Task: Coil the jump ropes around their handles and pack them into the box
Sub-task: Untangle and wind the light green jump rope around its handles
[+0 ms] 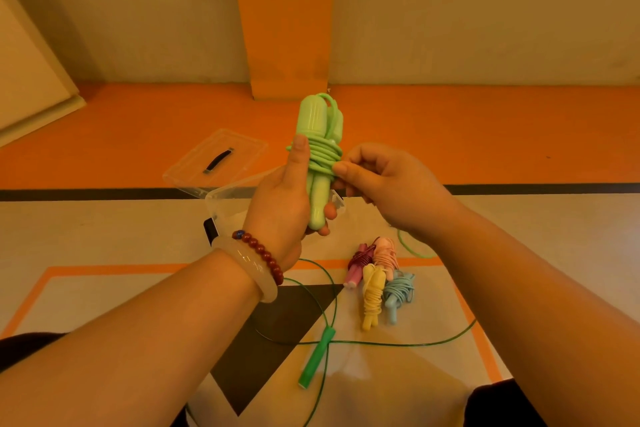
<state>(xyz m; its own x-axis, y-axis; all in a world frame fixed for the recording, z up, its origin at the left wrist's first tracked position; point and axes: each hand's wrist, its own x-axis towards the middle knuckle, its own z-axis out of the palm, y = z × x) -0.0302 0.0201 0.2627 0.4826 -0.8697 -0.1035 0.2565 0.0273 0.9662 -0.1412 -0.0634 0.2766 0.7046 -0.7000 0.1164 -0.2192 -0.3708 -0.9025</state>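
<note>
Light-green plastic jump rope (311, 121), handles upright, cord coiled: left hand (277, 208) grips its partly hidden lower half, right hand (388, 184) pinches the coil.

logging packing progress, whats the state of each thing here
light green rope: coiled round its handles, held
left hand: grips the handles
right hand: pinches the coil
dark green rope: uncoiled on the floor
yellow rope: coiled, on floor
blue rope: coiled, on floor
pink rope: coiled, on floor
dark red rope: coiled, on floor
box: open
lid: off, beyond the box
</note>
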